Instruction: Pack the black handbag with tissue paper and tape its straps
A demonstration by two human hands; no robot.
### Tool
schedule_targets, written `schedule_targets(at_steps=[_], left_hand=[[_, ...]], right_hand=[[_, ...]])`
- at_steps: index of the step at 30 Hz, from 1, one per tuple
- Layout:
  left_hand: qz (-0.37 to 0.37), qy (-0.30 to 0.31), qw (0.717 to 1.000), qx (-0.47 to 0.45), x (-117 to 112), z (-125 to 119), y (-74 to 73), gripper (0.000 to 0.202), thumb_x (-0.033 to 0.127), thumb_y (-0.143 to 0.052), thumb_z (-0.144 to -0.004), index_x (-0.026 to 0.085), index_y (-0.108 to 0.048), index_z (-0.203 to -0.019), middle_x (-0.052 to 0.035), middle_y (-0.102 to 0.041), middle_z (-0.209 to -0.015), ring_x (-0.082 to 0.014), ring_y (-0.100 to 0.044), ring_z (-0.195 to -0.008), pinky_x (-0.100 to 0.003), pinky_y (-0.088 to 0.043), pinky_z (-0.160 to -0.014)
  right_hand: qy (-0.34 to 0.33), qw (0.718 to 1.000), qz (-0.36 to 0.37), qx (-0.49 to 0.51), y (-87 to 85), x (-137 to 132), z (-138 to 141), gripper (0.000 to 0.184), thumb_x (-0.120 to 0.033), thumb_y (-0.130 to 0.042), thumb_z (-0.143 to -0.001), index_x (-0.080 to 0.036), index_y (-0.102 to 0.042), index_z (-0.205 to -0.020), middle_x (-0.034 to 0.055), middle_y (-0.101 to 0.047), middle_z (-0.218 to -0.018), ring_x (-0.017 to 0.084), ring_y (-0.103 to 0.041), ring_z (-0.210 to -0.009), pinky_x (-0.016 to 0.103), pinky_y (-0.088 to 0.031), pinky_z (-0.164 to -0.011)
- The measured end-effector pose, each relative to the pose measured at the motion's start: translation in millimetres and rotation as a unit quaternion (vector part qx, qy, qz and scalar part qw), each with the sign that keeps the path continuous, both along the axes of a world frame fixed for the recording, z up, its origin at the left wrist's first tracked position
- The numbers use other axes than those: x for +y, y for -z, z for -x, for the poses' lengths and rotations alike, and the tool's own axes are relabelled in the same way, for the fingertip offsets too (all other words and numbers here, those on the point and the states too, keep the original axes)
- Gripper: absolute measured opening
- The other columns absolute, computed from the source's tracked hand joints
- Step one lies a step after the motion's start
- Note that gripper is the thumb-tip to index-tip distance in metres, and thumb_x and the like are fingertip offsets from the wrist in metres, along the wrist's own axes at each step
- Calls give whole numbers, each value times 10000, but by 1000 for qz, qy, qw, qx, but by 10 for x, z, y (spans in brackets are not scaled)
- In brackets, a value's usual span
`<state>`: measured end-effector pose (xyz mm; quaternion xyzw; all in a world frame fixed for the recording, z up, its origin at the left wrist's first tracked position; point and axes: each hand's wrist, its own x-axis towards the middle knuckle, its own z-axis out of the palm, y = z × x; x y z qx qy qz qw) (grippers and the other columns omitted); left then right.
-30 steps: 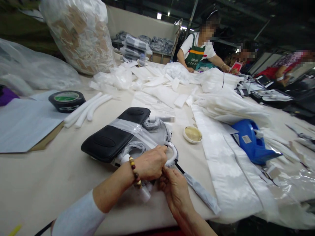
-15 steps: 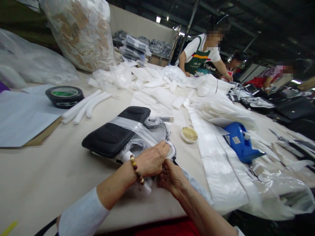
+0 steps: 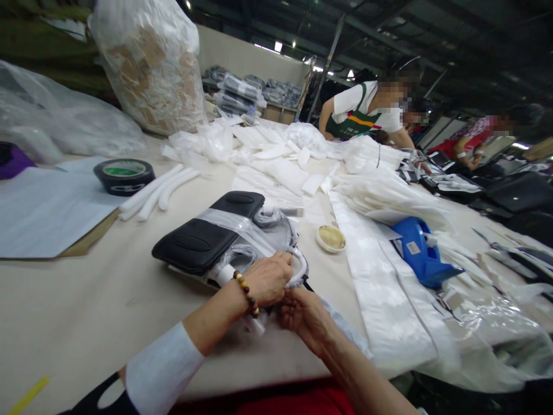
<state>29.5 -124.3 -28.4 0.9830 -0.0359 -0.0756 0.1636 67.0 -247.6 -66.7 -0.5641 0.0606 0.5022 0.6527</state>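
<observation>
A black handbag [image 3: 203,239] lies flat on the beige table [image 3: 86,300], partly wrapped in clear plastic film [image 3: 242,227]. Its curved handle [image 3: 299,266] is covered in white foam. My left hand [image 3: 270,279], with a bead bracelet at the wrist, is closed around the near end of that handle. My right hand [image 3: 305,314] is curled just below it, fingers pressed against the handle's base and a grey strip of wrapping [image 3: 345,331] that trails to the right.
A black tape roll [image 3: 124,174] and white foam tubes [image 3: 155,190] lie to the left. A small round dish [image 3: 330,237], a blue tape dispenser [image 3: 421,251] and white plastic sheets [image 3: 389,288] lie to the right. Other people work at the far end.
The camera tilted up and shifted slightly. My right hand drew closer under the left, and the grey strip slid nearer to the handle. The bag has not moved.
</observation>
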Motion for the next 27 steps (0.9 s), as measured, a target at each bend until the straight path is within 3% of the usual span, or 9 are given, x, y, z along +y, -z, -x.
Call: schedule_targets(at_steps=[6, 10, 13, 16, 19, 23, 27], left_hand=[[-3, 0, 1000, 20, -10, -15, -40, 107, 62, -491, -695, 124, -563, -745, -93, -530, -982, -216, -508, -918, -294, -468, -736], [-9, -7, 1000, 29, -12, -26, -63, 94, 81, -520, -685, 131, -562, -751, -84, -529, -980, -210, -518, -900, -289, -464, -713], [-16, -13, 999, 31, -12, -38, -67, 91, 87, -531, -667, 133, -556, -741, -80, -536, -967, -207, -523, -887, -281, -458, -701], [-20, -13, 999, 30, -9, -46, -70, 124, 53, -500, -643, 136, -547, -721, -67, -542, -951, -202, -527, -885, -273, -449, -693], [-19, -18, 999, 34, -7, -46, -87, 136, 47, -482, -643, 140, -540, -723, -62, -540, -947, -197, -532, -873, -270, -442, -678], [-16, -23, 998, 47, -2, -38, -118, 123, 53, -502, -636, 146, -531, -710, -56, -546, -934, -182, -535, -850, -251, -435, -667], [-13, -25, 998, 56, 13, -26, -146, 135, 64, -537, -614, 152, -524, -716, -43, -550, -969, -169, -537, -867, -226, -435, -687]], right_hand=[[19, 994, 31, -101, 103, -71, 16, 336, -327, -736, -500, -128, -538, -683, -36, -545, -560, 42, -447, -424, 164, -314, -386], [26, 984, 49, -168, 177, -69, 12, 284, -310, -705, -551, -155, -505, -681, -62, -524, -474, 60, -437, -354, 170, -319, -329], [8, 957, 72, -279, 258, -85, 18, 230, -356, -619, -654, -188, -464, -669, -86, -473, -443, 65, -390, -308, 179, -304, -281], [-3, 910, 99, -403, 358, -120, 1, 213, -376, -562, -727, -204, -454, -663, -64, -500, -504, 85, -439, -369, 190, -341, -307], [-5, 814, 102, -572, 456, -158, -56, 241, -396, -526, -792, -201, -474, -661, -35, -545, -511, 101, -483, -415, 202, -364, -375], [20, 613, 88, -785, 563, -158, -152, 340, -430, -379, -888, -178, -501, -694, -13, -557, -487, 101, -504, -400, 210, -353, -409], [38, 490, 55, -869, 612, -116, -223, 314, -360, -432, -884, -160, -518, -659, 2, -528, -475, 114, -511, -415, 234, -339, -429]])
